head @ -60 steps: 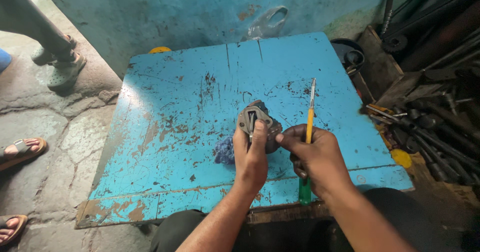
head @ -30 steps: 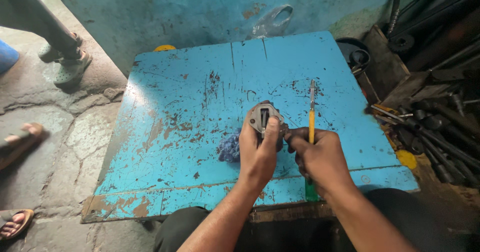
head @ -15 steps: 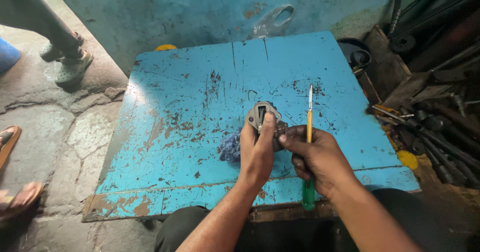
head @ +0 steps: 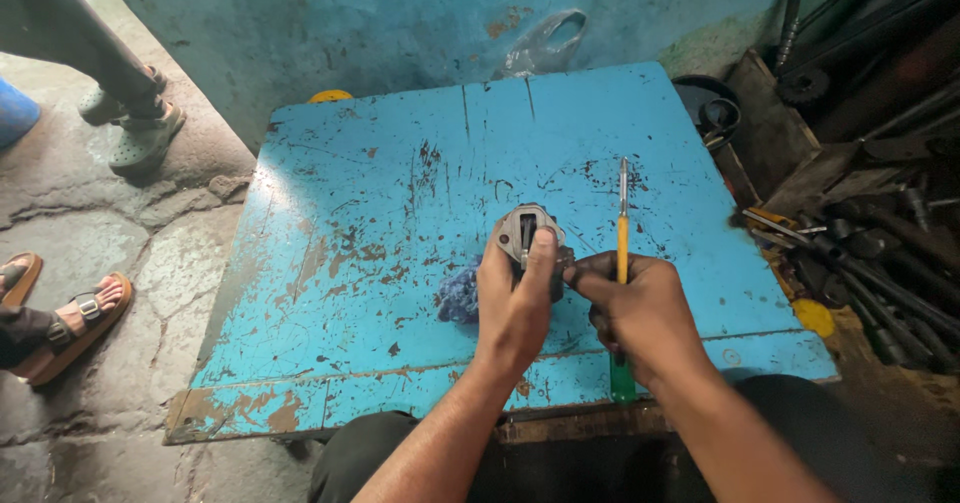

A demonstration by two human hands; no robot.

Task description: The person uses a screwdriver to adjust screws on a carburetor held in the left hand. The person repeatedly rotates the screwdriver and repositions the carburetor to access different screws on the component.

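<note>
My left hand grips a small grey metal part with a dark slot, thumb laid over its front. A blue rag is bunched under that hand on the worn blue table. My right hand touches the part's right side with its fingertips and also holds a screwdriver. The screwdriver has a yellow shaft section, a green handle end near the table's front edge, and a metal tip pointing away from me.
A heap of dark metal rods and tools lies on the right. A clear plastic bag rests against the teal wall. Other people's feet stand at left: sandals and green clogs. A yellow disc lies by the table's right corner.
The sandalled feet at left have shifted about. My hands have stayed over the table's middle, turning the metal part a little; the screwdriver remains in my right hand.
</note>
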